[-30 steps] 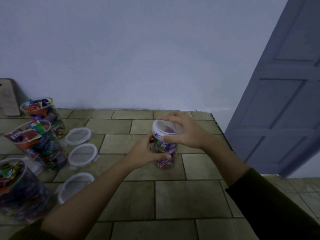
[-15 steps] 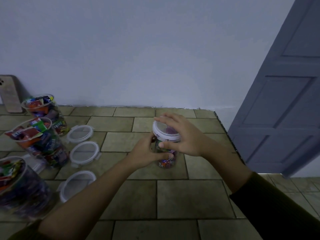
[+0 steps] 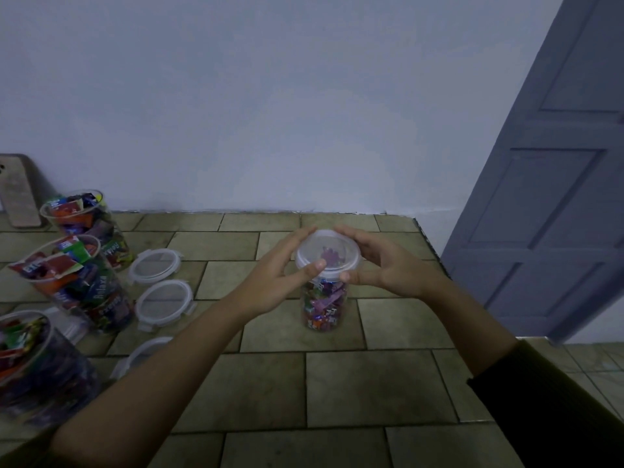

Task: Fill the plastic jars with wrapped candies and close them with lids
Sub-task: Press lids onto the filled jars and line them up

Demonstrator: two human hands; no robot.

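Your left hand (image 3: 277, 278) and right hand (image 3: 391, 270) clasp the lid (image 3: 327, 251) from either side, thumbs on its near rim and fingers wrapped round its edge. The lid sits on the jar (image 3: 340, 298), which stands upright on the tiled desk (image 3: 371, 383), packed with wrapped candies (image 3: 320, 304). Well to the left stand three open jars (image 3: 71, 282) heaped with sweets, with loose lids (image 3: 164, 300) lying just beside them.

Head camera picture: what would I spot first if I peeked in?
The candy jar in the middle of the tiled surface, with the left hand and right hand holding its clear lid by the rim. Next, three open jars heaped with bright candies at the left, loose lids lying beside them.
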